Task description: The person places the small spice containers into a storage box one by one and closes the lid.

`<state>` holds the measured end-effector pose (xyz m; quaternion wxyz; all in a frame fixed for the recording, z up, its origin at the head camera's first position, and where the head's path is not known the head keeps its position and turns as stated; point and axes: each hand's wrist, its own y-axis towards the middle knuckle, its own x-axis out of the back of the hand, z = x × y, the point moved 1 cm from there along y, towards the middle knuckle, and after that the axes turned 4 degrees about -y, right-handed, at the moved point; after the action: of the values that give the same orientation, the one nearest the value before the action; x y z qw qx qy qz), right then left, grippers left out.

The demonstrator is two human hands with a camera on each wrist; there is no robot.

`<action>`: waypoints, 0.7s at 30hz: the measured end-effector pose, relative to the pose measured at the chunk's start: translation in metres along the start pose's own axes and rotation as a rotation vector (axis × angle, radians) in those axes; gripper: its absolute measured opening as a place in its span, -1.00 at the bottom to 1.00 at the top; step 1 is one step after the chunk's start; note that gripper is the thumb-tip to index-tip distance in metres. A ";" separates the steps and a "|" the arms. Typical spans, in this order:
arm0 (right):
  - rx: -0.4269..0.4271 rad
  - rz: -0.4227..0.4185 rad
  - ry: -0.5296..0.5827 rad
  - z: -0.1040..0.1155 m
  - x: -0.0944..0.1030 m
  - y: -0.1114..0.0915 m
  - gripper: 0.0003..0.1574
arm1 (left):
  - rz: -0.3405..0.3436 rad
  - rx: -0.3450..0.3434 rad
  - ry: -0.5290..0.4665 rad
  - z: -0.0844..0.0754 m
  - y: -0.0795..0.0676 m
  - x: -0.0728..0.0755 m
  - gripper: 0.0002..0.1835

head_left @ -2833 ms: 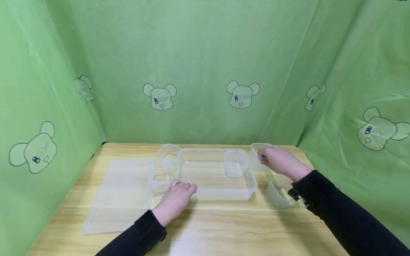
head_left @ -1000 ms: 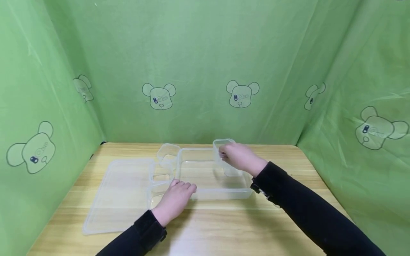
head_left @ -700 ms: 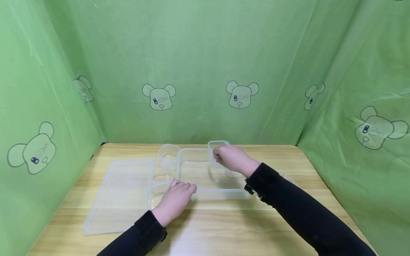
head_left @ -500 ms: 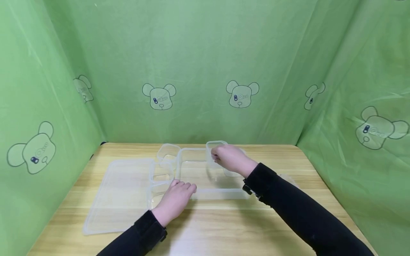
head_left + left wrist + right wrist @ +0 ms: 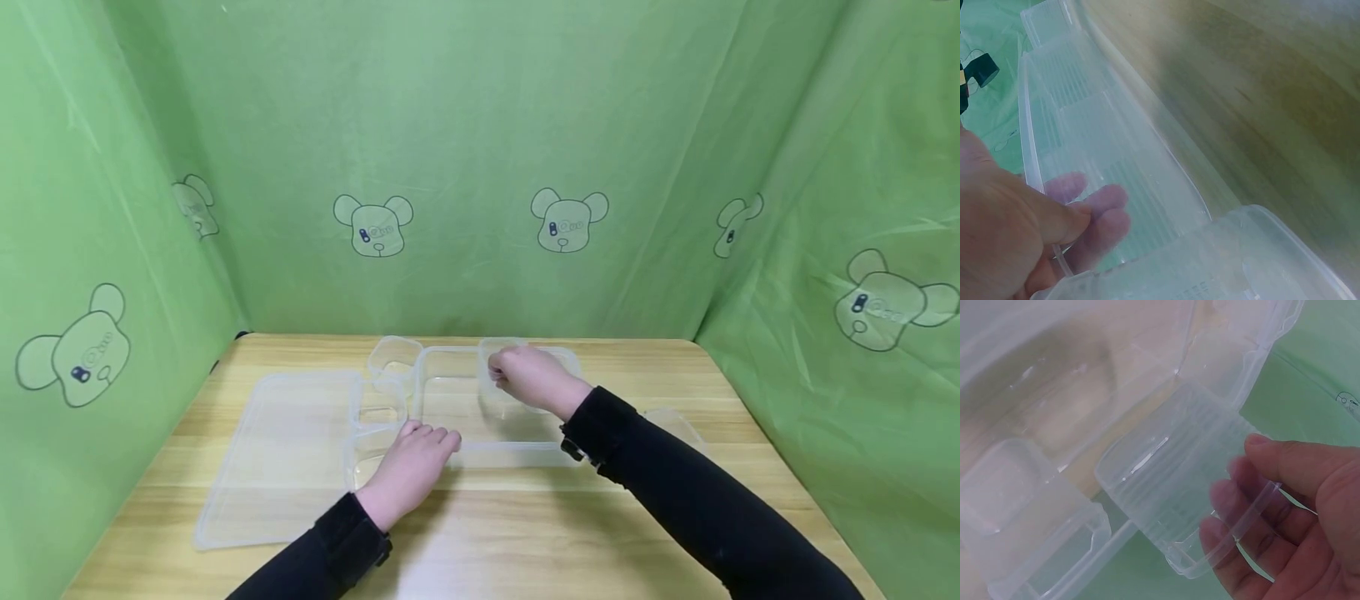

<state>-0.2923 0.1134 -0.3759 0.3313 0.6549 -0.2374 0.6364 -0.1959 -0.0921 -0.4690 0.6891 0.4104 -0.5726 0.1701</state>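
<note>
In the head view, a large clear plastic box lies mid-table. My left hand pinches its near rim, thumb and fingers on either side of the wall in the left wrist view. My right hand pinches a small clear container by its rim and has it upright at the far side of the box, its lower part inside the walls. To its right, another small container sits inside the box, partly behind my hand in the head view.
Left of the box stand small clear containers, one at the back, one in the middle, one near my left hand. A flat clear lid lies beyond them. My right sleeve partly hides another container. Green cloth encloses the table.
My right hand has brought the small container from right of the box leftward over it, then lowered it slightly. My left hand has stayed on the rim.
</note>
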 end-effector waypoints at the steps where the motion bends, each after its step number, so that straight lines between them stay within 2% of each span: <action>1: -0.004 0.005 0.003 0.000 -0.001 0.000 -0.58 | -0.001 -0.001 0.000 0.000 0.000 0.000 -0.78; 5: -0.030 0.018 0.008 0.002 -0.005 0.002 -0.56 | -0.003 -0.002 0.005 0.000 0.000 0.000 -0.78; 14: -0.025 0.028 0.010 0.005 -0.014 0.001 -0.64 | 0.012 0.000 -0.006 0.000 0.000 0.001 -0.79; 21: -0.067 0.083 0.030 0.006 -0.028 0.001 -0.64 | -0.001 0.001 -0.009 -0.001 -0.001 0.001 -0.79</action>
<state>-0.2911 0.1055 -0.4035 0.3299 0.6234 -0.2802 0.6511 -0.1948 -0.0924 -0.4682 0.6865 0.4117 -0.5753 0.1683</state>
